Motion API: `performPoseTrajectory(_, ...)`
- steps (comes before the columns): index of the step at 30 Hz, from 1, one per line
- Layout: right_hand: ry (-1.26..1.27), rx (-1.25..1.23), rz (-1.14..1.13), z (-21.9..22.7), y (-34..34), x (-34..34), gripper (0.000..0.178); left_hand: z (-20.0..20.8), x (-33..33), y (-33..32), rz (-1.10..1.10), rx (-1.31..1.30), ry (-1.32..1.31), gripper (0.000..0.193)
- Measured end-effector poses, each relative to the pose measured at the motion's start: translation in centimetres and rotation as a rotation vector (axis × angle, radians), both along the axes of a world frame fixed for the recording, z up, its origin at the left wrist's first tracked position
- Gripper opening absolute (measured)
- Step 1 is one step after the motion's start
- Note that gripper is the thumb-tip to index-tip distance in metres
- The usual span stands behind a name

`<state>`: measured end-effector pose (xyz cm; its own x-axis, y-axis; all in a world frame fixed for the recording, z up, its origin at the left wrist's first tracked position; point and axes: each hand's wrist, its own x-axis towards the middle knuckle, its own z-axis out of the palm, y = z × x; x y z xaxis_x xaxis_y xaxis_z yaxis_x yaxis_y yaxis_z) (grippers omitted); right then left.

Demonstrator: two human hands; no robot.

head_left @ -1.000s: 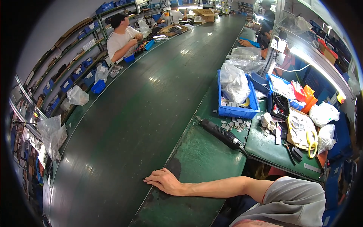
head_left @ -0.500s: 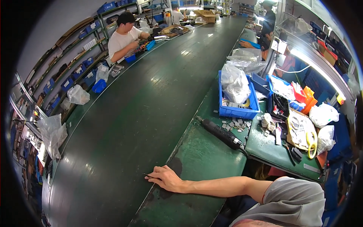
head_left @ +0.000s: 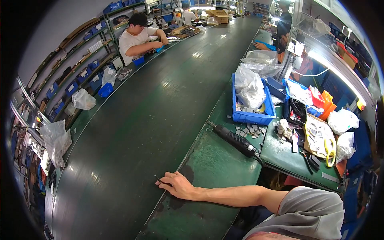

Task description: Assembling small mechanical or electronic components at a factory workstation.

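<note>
My right hand (head_left: 179, 186) rests at the seam between the dark green conveyor belt (head_left: 132, 132) and the green bench edge (head_left: 224, 172). Its fingers are closed on a thin dark tool (head_left: 158, 179), whose narrow tip sticks out over the belt; its exact kind is too small to make out. My left hand is outside the picture. Up the bench from my right hand lies a black electric screwdriver (head_left: 235, 141), its bit toward the belt and its cord at the near end. Small grey flat pieces (head_left: 251, 131) are scattered beside it.
Behind the screwdriver stands a blue bin (head_left: 253, 119) with plastic bags. To the right are yellow-handled scissors (head_left: 330, 152), black pliers (head_left: 307, 163) and white bags (head_left: 343, 121). Across the belt a person (head_left: 140, 40) works; shelves with blue bins (head_left: 72, 89) line the left.
The tip of the thin tool has tilted upward as my right hand turned slightly and shifted a little right. The person across the belt has leaned and reached to the right.
</note>
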<state>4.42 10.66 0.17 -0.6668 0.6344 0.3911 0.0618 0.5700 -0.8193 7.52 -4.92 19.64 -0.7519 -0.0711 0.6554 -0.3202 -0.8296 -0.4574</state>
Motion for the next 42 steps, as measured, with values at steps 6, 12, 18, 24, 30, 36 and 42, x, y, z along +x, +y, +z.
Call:
performPoseTrajectory(6, -0.003, -0.019, -0.005, -0.2, 0.0, 0.1, 0.018, 0.1, -0.1, -0.2, 0.071, -0.069, 0.001, 0.030)
performPoseTrajectory(12, 0.048, 0.016, -0.054, -0.5, 0.5, -0.1, 0.016, 0.3, -0.5, -0.2, 0.151, -0.131, 0.011, 0.031)
performPoseTrajectory(18, 0.029, 0.009, -0.072, -0.2, 1.0, 0.0, 0.016, 0.5, -1.0, -0.4, 0.228, -0.200, 0.007, 0.031)
performPoseTrajectory(24, 0.007, -0.001, -0.081, 0.2, 1.3, 0.4, 0.016, 0.7, -1.0, -0.5, 0.305, -0.271, 0.010, 0.031)
performPoseTrajectory(30, -0.022, -0.045, -0.127, 0.4, 2.1, 0.6, 0.016, 0.9, -1.1, -0.4, 0.371, -0.337, 0.017, 0.032)
performPoseTrajectory(36, -0.051, -0.034, -0.162, 1.1, 2.3, 0.7, 0.016, 1.0, -1.3, -0.3, 0.442, -0.405, 0.019, 0.032)
performPoseTrajectory(42, -0.044, 0.012, -0.155, 0.8, 2.1, 0.7, 0.015, 1.0, -1.5, -0.3, 0.507, -0.479, 0.019, 0.032)
